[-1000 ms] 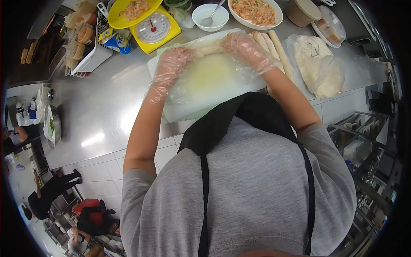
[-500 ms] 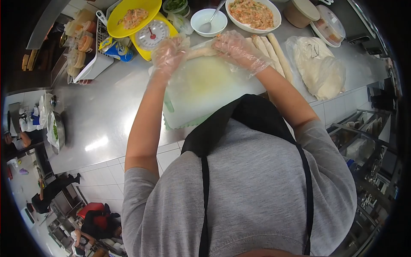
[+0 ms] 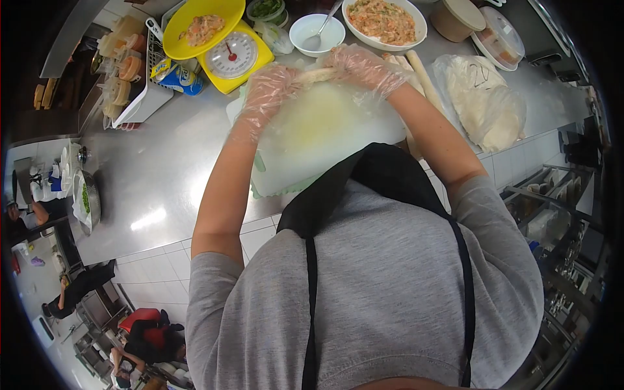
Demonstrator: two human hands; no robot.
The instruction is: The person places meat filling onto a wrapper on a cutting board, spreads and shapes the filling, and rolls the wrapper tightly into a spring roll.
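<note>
Both hands wear clear plastic gloves above the far side of a white cutting board (image 3: 292, 156). My left hand (image 3: 272, 88) is closed round the left end of a pale dough roll (image 3: 315, 75). At the roll's right end my right hand (image 3: 357, 67) is closed on it, its fingers curled. Only the middle of the roll shows between the two hands. More long pale rolls (image 3: 426, 81) lie to the right, partly behind my right hand and forearm. A greenish mat (image 3: 258, 188) shows under the board's near left edge.
A yellow scale (image 3: 233, 57) bears a yellow plate (image 3: 224, 32) with filling. Beyond the board stand a white bowl with a spoon (image 3: 328, 44) and a bowl of orange filling (image 3: 383, 21). Bagged dough (image 3: 484, 97) lies right; a white basket (image 3: 146, 97) stands left. Other people appear lower left.
Over the last half second my left hand has moved slightly right and nearer me, and my right hand has shifted slightly right. The roll remains between them.
</note>
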